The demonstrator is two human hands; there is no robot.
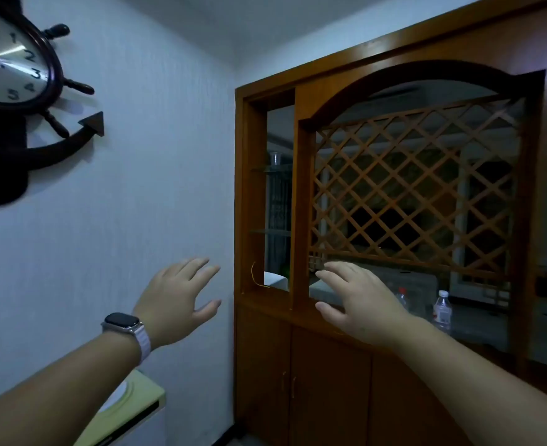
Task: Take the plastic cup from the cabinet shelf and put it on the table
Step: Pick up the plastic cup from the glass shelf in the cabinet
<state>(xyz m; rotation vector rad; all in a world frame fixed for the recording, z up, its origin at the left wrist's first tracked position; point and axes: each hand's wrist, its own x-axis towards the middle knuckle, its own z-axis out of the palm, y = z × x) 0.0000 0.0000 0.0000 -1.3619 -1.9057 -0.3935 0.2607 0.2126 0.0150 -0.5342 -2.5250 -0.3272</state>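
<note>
We hold both hands out in front of us, empty, palms down. Our left hand (177,296), with a smartwatch (122,323) on its wrist, has its fingers (198,265) spread open before the white wall, just left of the wooden cabinet (330,375). Our right hand (360,300) hovers in front of the cabinet's ledge, fingers likewise spread and gripping nothing. Two capped water bottles (441,310) stand behind the cabinet's opening, right of that hand. Farther off, the clear plastic cup (275,158) stands upright on the upper glass shelf (270,169) in the cabinet's narrow left compartment, well above both hands. A lattice panel (417,188) fills the arched opening right of that compartment. A ship's-wheel clock (11,62) hangs on the wall far left of the cabinet.
</note>
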